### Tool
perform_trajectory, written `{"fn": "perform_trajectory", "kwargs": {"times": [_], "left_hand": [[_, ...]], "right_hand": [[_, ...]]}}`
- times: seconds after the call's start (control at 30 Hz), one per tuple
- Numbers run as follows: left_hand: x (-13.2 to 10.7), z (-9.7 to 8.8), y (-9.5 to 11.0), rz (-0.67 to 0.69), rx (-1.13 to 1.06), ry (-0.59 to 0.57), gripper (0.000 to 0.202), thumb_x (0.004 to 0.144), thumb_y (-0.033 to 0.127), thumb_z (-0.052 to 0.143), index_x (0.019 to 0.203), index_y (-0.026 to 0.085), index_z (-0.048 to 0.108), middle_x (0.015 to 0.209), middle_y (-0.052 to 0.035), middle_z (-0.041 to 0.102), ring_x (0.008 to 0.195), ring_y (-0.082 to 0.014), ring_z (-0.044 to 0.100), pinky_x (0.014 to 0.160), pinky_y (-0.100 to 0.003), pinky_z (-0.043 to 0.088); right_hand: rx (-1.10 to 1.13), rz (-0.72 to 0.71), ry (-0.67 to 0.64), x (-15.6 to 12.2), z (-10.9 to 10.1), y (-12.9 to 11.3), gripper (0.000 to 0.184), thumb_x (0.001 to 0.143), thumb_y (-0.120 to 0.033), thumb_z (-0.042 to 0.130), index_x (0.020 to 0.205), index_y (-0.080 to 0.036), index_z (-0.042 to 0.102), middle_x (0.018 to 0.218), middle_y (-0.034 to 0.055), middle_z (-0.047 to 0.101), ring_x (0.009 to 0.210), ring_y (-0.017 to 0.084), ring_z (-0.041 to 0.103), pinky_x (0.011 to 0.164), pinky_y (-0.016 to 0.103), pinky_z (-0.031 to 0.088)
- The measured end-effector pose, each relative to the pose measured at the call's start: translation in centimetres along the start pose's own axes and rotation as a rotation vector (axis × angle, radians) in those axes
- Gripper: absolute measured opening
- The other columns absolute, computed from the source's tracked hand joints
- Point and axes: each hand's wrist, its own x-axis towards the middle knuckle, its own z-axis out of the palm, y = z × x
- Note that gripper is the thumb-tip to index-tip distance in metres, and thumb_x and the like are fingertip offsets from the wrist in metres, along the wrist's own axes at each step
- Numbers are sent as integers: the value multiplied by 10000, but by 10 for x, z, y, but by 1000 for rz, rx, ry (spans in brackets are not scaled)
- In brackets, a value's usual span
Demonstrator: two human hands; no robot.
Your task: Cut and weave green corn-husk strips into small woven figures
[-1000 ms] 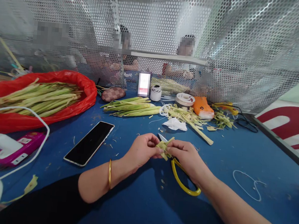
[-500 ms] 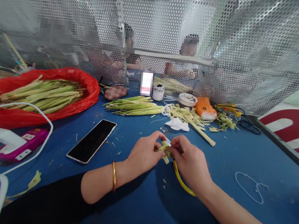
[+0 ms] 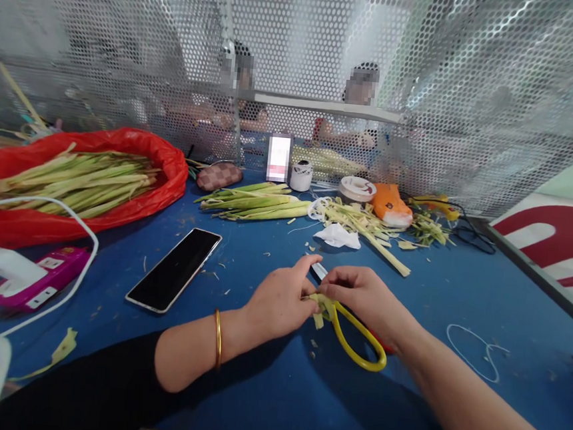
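Observation:
A small folded piece of pale green leaf sits between my hands, low over the table. My left hand pinches it between thumb and fingers, with the index finger stretched forward. My right hand is closed, its thumb and fingertips together at the upper edge of the same piece. Scissors with a yellow handle lie under the leaf and my right hand, blades pointing away. Some red shows on the handle beside my right wrist. Part of the scissors is hidden by my fingers.
A red plastic bag of long leaves stands left, near a black phone and a purple power strip. Farther back lie a leaf bundle, tissue, tape roll and orange packet. Behind perforated mesh sit people.
My right hand has shifted slightly up, uncovering more of the yellow scissor handle. The leaf piece has come a little lower, and my left index finger has straightened.

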Motion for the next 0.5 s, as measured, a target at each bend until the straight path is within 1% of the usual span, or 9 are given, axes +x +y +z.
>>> {"fn": "perform_trajectory", "kwargs": {"times": [0.07, 0.1, 0.17, 0.2, 0.23, 0.27, 0.3, 0.4, 0.5], "left_hand": [[2, 0, -3, -36, -92, -20, 724, 657, 126, 622, 1350, 177, 419, 668, 16, 714, 648, -171, 641, 599, -246, 422], [3, 1, -4, -62, -150, -36, 671, 654, 128, 629, 1303, 167, 463, 657, 13, 710, 636, -168, 643, 596, -245, 432], [4, 1, -6, -126, -279, -90, 431, 644, 139, 649, 1071, 148, 587, 614, 11, 687, 598, -161, 641, 589, -246, 454], [4, 1, -6, -155, -342, -121, 292, 639, 146, 659, 927, 147, 605, 595, 12, 672, 580, -155, 638, 592, -250, 467], [4, 1, -5, -177, -392, -143, 188, 638, 152, 664, 810, 152, 588, 586, 13, 661, 569, -151, 636, 597, -253, 477], [4, 1, -4, -184, -415, -152, 151, 640, 154, 665, 749, 160, 560, 582, 15, 654, 563, -148, 635, 598, -254, 481], [3, 0, -2, -172, -399, -139, 152, 647, 153, 662, 745, 167, 546, 583, 20, 650, 561, -144, 633, 593, -248, 476], [-1, -3, 4, -45, -186, -49, 236, 688, 144, 640, 900, 193, 549, 590, 45, 649, 551, -128, 606, 562, -220, 418], [-4, -5, 6, 100, 11, -51, 352, 728, 150, 624, 1069, 214, 568, 609, 58, 644, 566, -123, 576, 583, -223, 394]], "right_hand": [[56, -42, 40, 0, 2, -1, 157, 693, -323, 658, 629, -182, 633, 567, -21, 577, 537, 120, 481, 526, 251, 360], [63, -72, 74, 0, 2, -1, 158, 697, -320, 654, 627, -182, 624, 569, -26, 562, 537, 113, 461, 526, 249, 350], [34, -127, 152, 1, 4, -1, 160, 714, -324, 637, 642, -183, 617, 570, -32, 539, 542, 109, 430, 527, 250, 337], [11, -147, 183, 2, 5, 0, 161, 725, -327, 625, 653, -184, 616, 573, -32, 535, 548, 112, 426, 530, 252, 336], [-11, -161, 209, 3, 6, 1, 165, 738, -332, 611, 663, -185, 614, 578, -29, 536, 556, 115, 427, 535, 256, 338], [-30, -172, 235, 5, 7, 3, 172, 753, -336, 597, 669, -186, 610, 584, -27, 538, 562, 118, 431, 539, 258, 341], [-41, -178, 261, 6, 8, 4, 182, 764, -340, 585, 668, -187, 603, 587, -24, 539, 564, 120, 434, 540, 260, 342], [-29, -165, 295, 8, 9, 8, 210, 788, -347, 552, 650, -190, 571, 573, -29, 522, 534, 113, 417, 518, 258, 323], [10, -147, 273, 9, 8, 7, 194, 771, -329, 553, 636, -190, 559, 551, -42, 494, 511, 104, 393, 496, 251, 302]]}}
